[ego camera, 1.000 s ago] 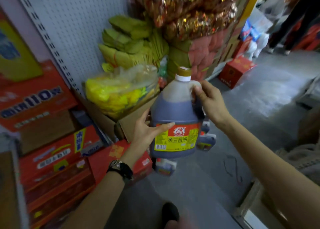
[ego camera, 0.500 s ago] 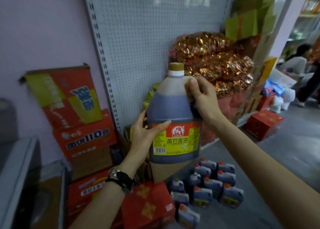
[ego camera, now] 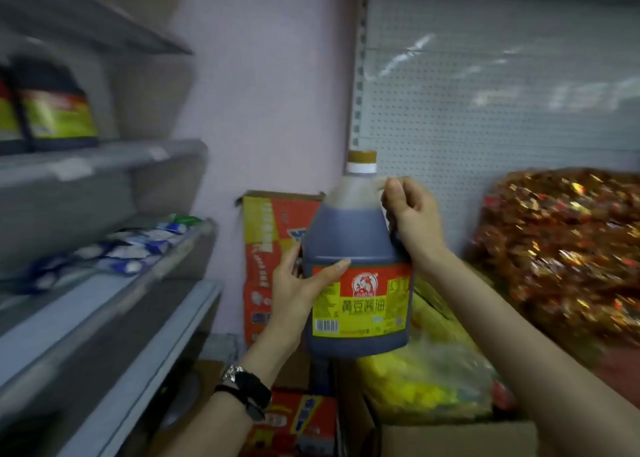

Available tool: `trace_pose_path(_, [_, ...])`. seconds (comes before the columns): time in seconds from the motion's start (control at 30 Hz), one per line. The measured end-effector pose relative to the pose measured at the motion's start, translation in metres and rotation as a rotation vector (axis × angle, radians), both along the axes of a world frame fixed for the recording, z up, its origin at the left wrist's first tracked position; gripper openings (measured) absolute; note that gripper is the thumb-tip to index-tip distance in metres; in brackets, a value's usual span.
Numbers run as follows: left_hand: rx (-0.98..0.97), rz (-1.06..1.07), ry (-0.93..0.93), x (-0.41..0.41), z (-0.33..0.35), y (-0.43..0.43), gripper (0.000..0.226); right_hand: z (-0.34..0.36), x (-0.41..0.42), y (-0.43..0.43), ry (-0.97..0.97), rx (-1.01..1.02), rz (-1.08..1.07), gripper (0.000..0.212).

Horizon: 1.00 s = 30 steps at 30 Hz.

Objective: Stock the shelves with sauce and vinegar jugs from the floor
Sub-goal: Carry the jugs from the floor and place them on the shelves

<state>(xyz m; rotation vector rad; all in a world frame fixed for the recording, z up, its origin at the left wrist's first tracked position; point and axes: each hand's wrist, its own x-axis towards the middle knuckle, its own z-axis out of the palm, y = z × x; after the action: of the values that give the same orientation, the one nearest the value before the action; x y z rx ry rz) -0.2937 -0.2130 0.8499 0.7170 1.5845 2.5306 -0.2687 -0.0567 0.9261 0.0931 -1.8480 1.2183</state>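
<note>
Item under handling: one sauce jug [ego camera: 356,276], translucent plastic, filled with dark brown liquid up to the shoulder, with a tan cap over a white collar and a red and yellow label bearing a barcode. It is held upright in the air at mid frame, clear of every surface, in front of the pink wall [ego camera: 270,103] and a red and yellow carton [ego camera: 273,221]. The right hand [ego camera: 412,214] has its fingers curled round the handle at the jug's shoulder. The left hand [ego camera: 298,290] clasps the lower left side, thumb laid across the top edge of the label and fingers wrapped behind; a wristwatch [ego camera: 246,387] sits on that wrist. The shelves [ego camera: 104,166] stand to the left, their front edges running toward the wall and ending just short of the jug. Two shelved jugs [ego camera: 55,110] with like labels stand on an upper board, with bare board to their right. Blue and white packets [ego camera: 138,245] lie on the board below. Right of the jug, a pegboard [ego camera: 485,110] rises behind gold foil bags [ego camera: 561,242], and a yellow bag [ego camera: 426,370] rests in a cardboard box [ego camera: 457,436] directly beneath.
</note>
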Motion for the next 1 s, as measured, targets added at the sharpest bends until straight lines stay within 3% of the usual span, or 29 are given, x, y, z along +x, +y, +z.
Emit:
trace_pose_path(0.17, [0.023,0.221,0.011,-0.005,0.024,-0.023,0.066,0.024,-0.039,-0.021,0.057,-0.006,0.226,0.031])
trace_pose_path(0.3, [-0.019,0.401,0.004,-0.001,0.034,-0.06,0.077,0.033,-0.059,-0.058,0.043,-0.013,0.399,0.031])
trace_pose_path(0.4, [-0.073,0.479,0.007,0.003,0.043,-0.093,0.069,0.038,-0.07,-0.092,0.027,-0.084,0.504,0.032])
trace_pose_path(0.57, [-0.154,0.619,0.045,0.005,0.062,-0.149,0.058,0.051,-0.088,-0.154,0.007,-0.126,0.632,0.029])
trace_pose_path(0.8, [-0.29,0.761,0.065,-0.007,0.08,-0.215,0.069,0.063,-0.114,-0.223,-0.005,-0.216,0.741,0.033])
trace_pose_path(1.0, [-0.28,0.806,0.012,-0.026,0.078,-0.24,0.074,0.063,-0.146,-0.259,-0.057,-0.24,0.813,0.034])
